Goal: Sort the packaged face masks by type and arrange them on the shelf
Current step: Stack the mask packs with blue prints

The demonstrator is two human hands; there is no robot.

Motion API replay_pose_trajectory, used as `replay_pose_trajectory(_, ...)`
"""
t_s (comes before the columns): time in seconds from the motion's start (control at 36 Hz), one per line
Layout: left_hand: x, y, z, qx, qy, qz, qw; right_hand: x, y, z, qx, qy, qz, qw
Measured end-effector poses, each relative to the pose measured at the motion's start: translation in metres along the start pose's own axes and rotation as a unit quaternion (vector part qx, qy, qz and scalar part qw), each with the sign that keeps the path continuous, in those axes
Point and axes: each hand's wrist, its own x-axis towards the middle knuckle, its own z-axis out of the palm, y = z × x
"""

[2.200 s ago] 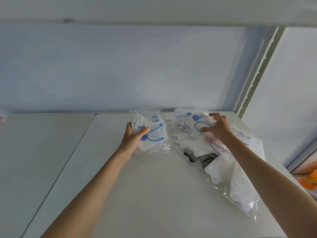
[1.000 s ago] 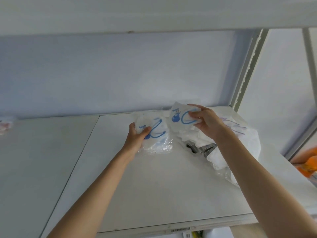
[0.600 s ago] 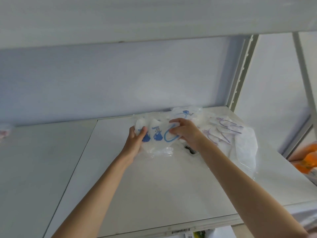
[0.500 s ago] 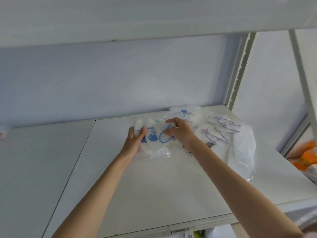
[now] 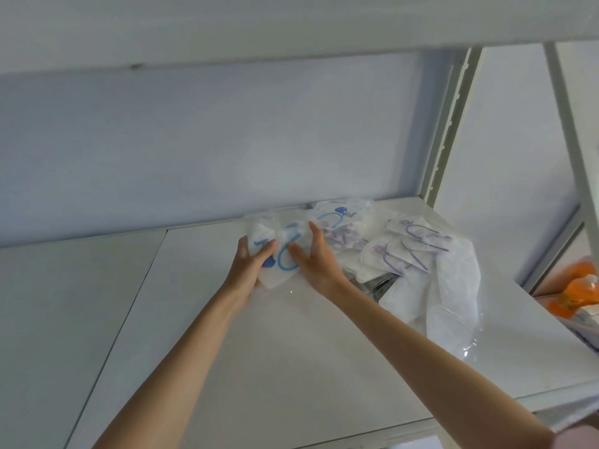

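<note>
**Blue-print stack between both hands, unsorted pile lying off to the right**

The left hand (image 5: pixel 251 265) is gripping the blue-print mask packets (image 5: pixel 281 254) from their left edge, thumb laid over the top. The right hand (image 5: pixel 316 257) is pressing flat against the same stack from its right side, fingers spread, so its grip is wide and is holding nothing of its own. The stack is sitting on the shelf (image 5: pixel 291 351) directly between the two grips. The remaining packets, one more blue-print packet (image 5: pixel 340 213) and the purple-print packets (image 5: pixel 408 244), are lying to the right of the right hand and slightly beyond it, well away from the left. By this layout, the right hand is the nearer one for fetching the next packet.
</note>
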Motion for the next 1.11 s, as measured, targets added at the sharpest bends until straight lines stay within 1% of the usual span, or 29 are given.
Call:
replay_pose_trajectory(0.06,0.006,-0.003,-0.002,-0.003,0.022,0.01,1.0,0.01,-0.003,-0.008,0.0,-0.016,-0.002,1.0)
replay_pose_trajectory(0.08,0.008,-0.003,-0.004,-0.007,0.032,0.014,0.999,0.018,-0.004,-0.015,-0.004,0.0,-0.006,1.0)
replay_pose_trajectory(0.14,0.013,-0.002,-0.007,-0.014,0.043,0.026,0.999,0.041,-0.003,-0.036,-0.058,0.086,-0.023,0.994)
replay_pose_trajectory(0.19,0.018,0.0,-0.012,-0.012,0.051,0.035,0.998,0.065,0.0,-0.062,-0.143,0.175,-0.022,0.974)
replay_pose_trajectory(0.22,0.02,0.001,-0.014,-0.009,0.055,0.04,0.998,0.076,0.004,-0.074,-0.195,0.195,-0.012,0.961)
replay_pose_trajectory(0.25,0.022,0.001,-0.016,-0.006,0.06,0.044,0.997,0.086,0.008,-0.085,-0.257,0.194,0.007,0.947)
replay_pose_trajectory(0.28,0.024,0.002,-0.018,-0.004,0.067,0.046,0.997,0.096,0.012,-0.093,-0.32,0.174,0.038,0.931)
replay_pose_trajectory(0.33,0.026,0.002,-0.022,-0.002,0.076,0.043,0.996,0.11,0.023,-0.102,-0.416,0.112,0.106,0.896)
replay_pose_trajectory(0.42,0.027,0.002,-0.027,0.014,0.079,0.039,0.996,0.121,0.035,-0.104,-0.464,0.046,0.152,0.871)
replay_pose_trajectory(0.47,0.027,0.001,-0.029,0.03,0.079,0.042,0.996,0.124,0.038,-0.103,-0.472,0.037,0.154,0.867)
replay_pose_trajectory(0.67,0.028,0.001,-0.038,0.045,0.089,0.037,0.994,0.124,0.032,-0.112,-0.441,0.093,0.104,0.887)
replay_pose_trajectory(0.72,0.027,0.002,-0.038,0.04,0.09,0.034,0.995,0.121,0.031,-0.114,-0.405,0.113,0.078,0.904)
replay_pose_trajectory(0.81,0.028,0.002,-0.039,0.036,0.092,0.034,0.994,0.113,0.028,-0.117,-0.272,0.153,0.05,0.949)
replay_pose_trajectory(0.89,0.026,0.003,-0.039,0.042,0.092,0.036,0.994,0.104,0.023,-0.121,-0.117,0.172,0.046,0.977)
replay_pose_trajectory(0.94,0.022,0.003,-0.038,0.042,0.088,0.037,0.994,0.094,0.015,-0.123,0.015,0.136,0.057,0.989)
replay_pose_trajectory(0.97,0.021,0.003,-0.037,0.045,0.086,0.039,0.995,0.088,0.011,-0.125,0.076,0.103,0.061,0.99)
replay_pose_trajectory(1.0,0.019,0.003,-0.036,0.047,0.083,0.04,0.995,0.082,0.006,-0.126,0.114,0.064,0.062,0.989)
replay_pose_trajectory(1.06,0.017,0.003,-0.035,0.052,0.077,0.038,0.995,0.069,-0.007,-0.127,0.117,-0.027,0.049,0.992)
replay_pose_trajectory(1.11,0.014,0.003,-0.034,0.058,0.065,0.037,0.995,0.057,-0.02,-0.128,0.073,-0.118,0.027,0.99)
